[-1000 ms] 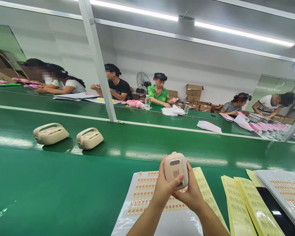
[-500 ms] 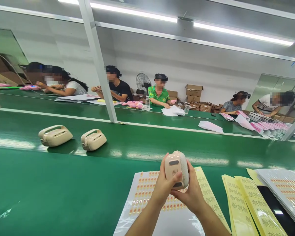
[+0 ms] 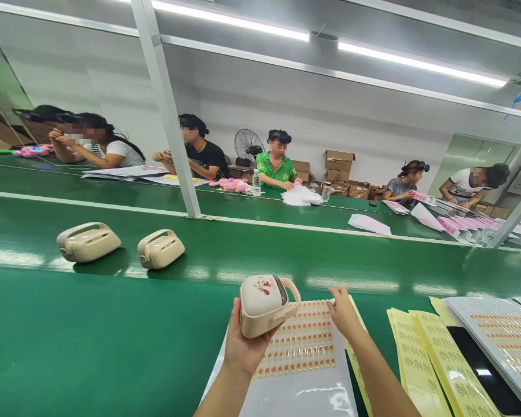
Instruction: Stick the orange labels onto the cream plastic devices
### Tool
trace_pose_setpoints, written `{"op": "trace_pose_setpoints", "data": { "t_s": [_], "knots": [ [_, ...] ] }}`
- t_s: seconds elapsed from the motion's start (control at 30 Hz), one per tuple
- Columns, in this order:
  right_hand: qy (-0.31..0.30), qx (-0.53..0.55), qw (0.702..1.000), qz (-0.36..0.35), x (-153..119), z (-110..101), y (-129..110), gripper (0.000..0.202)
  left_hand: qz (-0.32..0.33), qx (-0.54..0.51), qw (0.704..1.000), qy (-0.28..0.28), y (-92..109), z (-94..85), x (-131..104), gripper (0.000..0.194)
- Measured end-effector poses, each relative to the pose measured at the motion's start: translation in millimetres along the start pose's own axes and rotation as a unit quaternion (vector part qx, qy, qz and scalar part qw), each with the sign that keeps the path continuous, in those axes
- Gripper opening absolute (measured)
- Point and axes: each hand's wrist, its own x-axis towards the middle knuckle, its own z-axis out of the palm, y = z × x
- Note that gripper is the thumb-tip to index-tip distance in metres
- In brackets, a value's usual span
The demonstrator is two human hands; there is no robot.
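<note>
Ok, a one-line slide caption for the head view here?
Left hand holds a beige handled device over a sticker sheet; right hand touches the sheet's far edge, beside a green conveyor belt.

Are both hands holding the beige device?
No, only the left hand holds the beige device; the right hand rests apart on the sticker sheet.

I see the green belt (image 3: 91,324) carrying two beige cases (image 3: 88,241) (image 3: 160,249), a sticker sheet (image 3: 304,370) and yellow label sheets (image 3: 438,365).

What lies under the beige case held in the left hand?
Under the case in the left hand lies a sticker sheet; its rows of small stickers show beside it, the part beneath is covered.
</note>
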Motion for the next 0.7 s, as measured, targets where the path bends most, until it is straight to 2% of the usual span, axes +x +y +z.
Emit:
{"op": "trace_pose_setpoints", "data": {
  "t_s": [0.1, 0.2, 0.27, 0.43, 0.6, 0.7],
  "knots": [
    [-0.023, -0.029, 0.999, -0.011, 5.7, 18.0, 2.3, 0.028, -0.04, -0.082, 0.994, -0.063, -16.7, -38.3, -1.4, 0.046],
    [-0.042, -0.053, 0.998, -0.018, 6.2, 22.3, 6.4, 0.02, -0.06, -0.128, 0.985, -0.098, -29.1, -58.5, -2.2, 0.047],
    [-0.046, -0.059, 0.997, -0.022, 4.6, 21.1, 9.2, 0.018, -0.073, -0.144, 0.981, -0.105, -32.0, -60.1, -3.5, 0.049],
    [-0.037, -0.055, 0.997, -0.029, 0.2, 19.7, 9.8, 0.018, -0.082, -0.149, 0.981, -0.095, -31.6, -48.0, -9.6, 0.054],
    [-0.009, -0.03, 0.999, -0.03, -4.2, 17.2, 0.1, 0.022, -0.072, -0.155, 0.981, -0.088, -36.2, -44.6, -9.3, 0.043],
    [0.009, 0.002, 1.0, -0.019, -10.1, 7.4, -17.5, 0.016, -0.052, -0.131, 0.989, -0.036, -40.0, -40.2, -9.7, 0.034]
  ]
}}
